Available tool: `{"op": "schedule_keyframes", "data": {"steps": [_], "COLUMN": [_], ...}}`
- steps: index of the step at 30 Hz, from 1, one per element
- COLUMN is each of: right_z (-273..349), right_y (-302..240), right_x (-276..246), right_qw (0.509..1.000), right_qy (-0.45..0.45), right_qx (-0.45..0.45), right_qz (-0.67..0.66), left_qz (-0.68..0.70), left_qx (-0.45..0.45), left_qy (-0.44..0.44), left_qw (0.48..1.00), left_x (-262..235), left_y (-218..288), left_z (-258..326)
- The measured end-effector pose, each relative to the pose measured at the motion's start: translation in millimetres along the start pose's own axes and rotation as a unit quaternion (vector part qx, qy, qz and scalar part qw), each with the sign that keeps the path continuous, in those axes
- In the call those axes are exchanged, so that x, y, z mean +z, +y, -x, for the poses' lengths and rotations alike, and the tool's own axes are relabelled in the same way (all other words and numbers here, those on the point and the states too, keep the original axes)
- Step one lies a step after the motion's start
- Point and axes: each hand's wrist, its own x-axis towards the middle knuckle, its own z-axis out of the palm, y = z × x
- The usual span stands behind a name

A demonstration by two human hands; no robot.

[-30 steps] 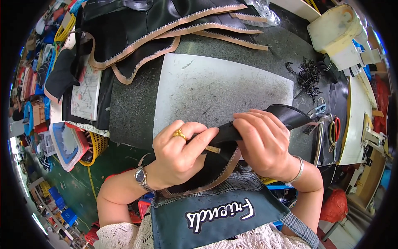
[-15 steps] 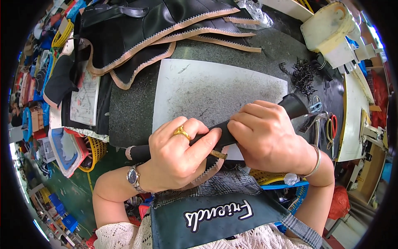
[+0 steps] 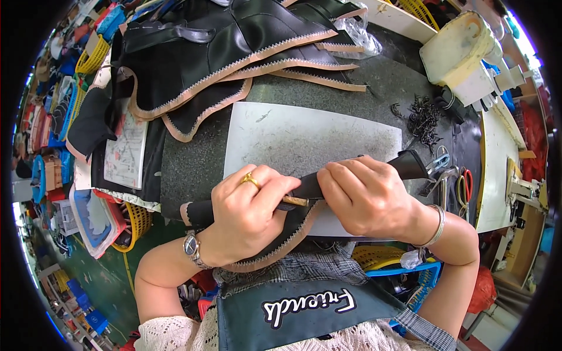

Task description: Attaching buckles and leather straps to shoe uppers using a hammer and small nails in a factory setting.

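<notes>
A black leather shoe-upper piece (image 3: 301,225) with a tan, zigzag-stitched edge is stretched between my two hands, over the near side of a white board. My left hand (image 3: 249,213) is closed round its left part. From the same fingers sticks out a short brownish rod (image 3: 295,200); its other end is hidden in the hand, so I cannot tell its kind. My right hand (image 3: 369,202) grips the leather with fingers curled over it, and a dark, flared end of the piece shows beyond the knuckles. The stitched edge hangs below the left hand, near my apron.
The worn white board (image 3: 310,134) lies on a dark worktop. Similar black uppers (image 3: 216,52) are piled at the far left. At the right are black scraps (image 3: 424,120), red-handled scissors (image 3: 463,187) and a stained white container (image 3: 456,47). A yellow basket (image 3: 139,222) stands left of the worktop.
My left hand has turned slightly, and the rod now points more level. More of the stitched edge shows below that hand. Both hands keep their hold on the leather.
</notes>
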Motion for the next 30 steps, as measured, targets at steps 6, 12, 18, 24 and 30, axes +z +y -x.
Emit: {"op": "schedule_keyframes", "data": {"steps": [6,12,18,24,30], "right_z": [-12,-16,-27,-28,-30], "right_y": [-1,-5,-5,11,10], "right_x": [7,12,5,17,18], "right_qw": [0.997,0.996,0.994,0.985,0.996], "right_qy": [0.012,0.003,-0.108,-0.067,-0.058], "right_qx": [0.056,0.046,-0.015,0.028,-0.004], "right_qz": [-0.048,-0.079,-0.019,-0.156,-0.071], "left_qz": [-0.04,-0.035,-0.021,-0.026,-0.02], "left_qx": [0.035,0.037,0.048,0.061,0.027], "left_qy": [-0.007,-0.007,-0.014,0.0,-0.009], "left_qw": [0.999,0.999,0.999,0.998,0.999], "left_x": [-5,-5,-2,-1,-4], "left_y": [-3,-3,-10,-13,-17], "left_z": [3,3,4,3,-2]}}
